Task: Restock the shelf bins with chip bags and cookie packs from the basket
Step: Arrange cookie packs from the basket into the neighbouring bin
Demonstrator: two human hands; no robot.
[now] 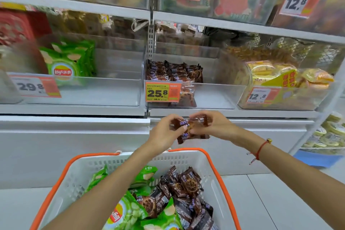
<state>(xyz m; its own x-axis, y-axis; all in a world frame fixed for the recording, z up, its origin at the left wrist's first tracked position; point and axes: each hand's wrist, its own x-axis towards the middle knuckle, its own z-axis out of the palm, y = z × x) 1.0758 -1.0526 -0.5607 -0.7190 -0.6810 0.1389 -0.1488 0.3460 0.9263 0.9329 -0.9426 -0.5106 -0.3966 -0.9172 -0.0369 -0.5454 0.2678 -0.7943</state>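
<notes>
Head: basket (186, 158) beneath clear bin (214, 97)

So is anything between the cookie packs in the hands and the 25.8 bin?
Nothing visible. Both hands hold the cookie packs just below the shelf edge; the 25.8 bin sits directly above, open-topped, with only its clear front wall to lift over.

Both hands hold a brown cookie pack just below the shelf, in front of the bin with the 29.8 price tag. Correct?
Not quite. In the head view, the left hand and right hand hold the cookie pack in front of the bin tagged 25.8, not 29.8.
</notes>
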